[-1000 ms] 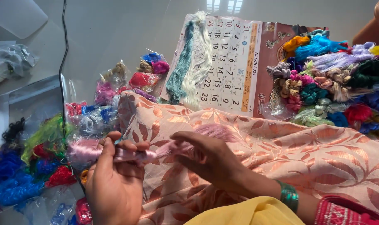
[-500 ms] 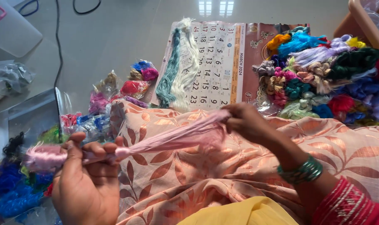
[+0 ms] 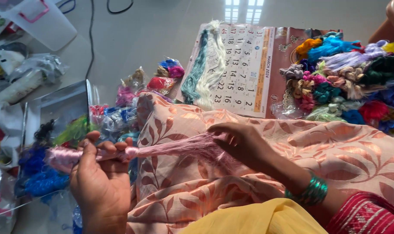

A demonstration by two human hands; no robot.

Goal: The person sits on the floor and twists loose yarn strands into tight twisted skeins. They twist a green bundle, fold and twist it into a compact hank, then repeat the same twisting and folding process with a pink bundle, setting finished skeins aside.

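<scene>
Head view, looking down on a pale, glossy floor [image 3: 162, 26] that reflects a window. Item in hand: pink skein [image 3: 171, 149], stretched taut and near level between both hands above peach leaf-print cloth [image 3: 318, 151] draped over the lap. Left hand [image 3: 99, 177]: grip closed around the skein's left end, fingers curled over it, a looped tuft showing past the fist. Right hand [image 3: 240, 143]: grip pinched on the skein's right part, palm down, threads fanning beneath it; green bangles [image 3: 312, 190] on the wrist, red sleeve [image 3: 366, 214] at the lower right. Yellow cloth [image 3: 253, 219] at the bottom edge. On the floor beyond the lap: wall calendar [image 3: 244, 65] lying flat, with a teal-and-white skein [image 3: 203, 65] laid along its left edge; a heap of mixed-colour skeins [image 3: 348, 78] overlapping its right side. Small bagged skeins [image 3: 160, 80] sit between calendar and a clear box [image 3: 62, 106]; blue threads [image 3: 36, 173] and green threads [image 3: 73, 128] lie just beyond the left hand. Upper left: white container with a pink handle [image 3: 40, 19], black cables [image 3: 93, 34], crumpled plastic bags [image 3: 27, 73]. Cut off or unclear: the heap runs off the right edge; a tan object in the top right corner is too cropped to identify; the bags' contents are indistinct; the lap hides the calendar's lower edge.
</scene>
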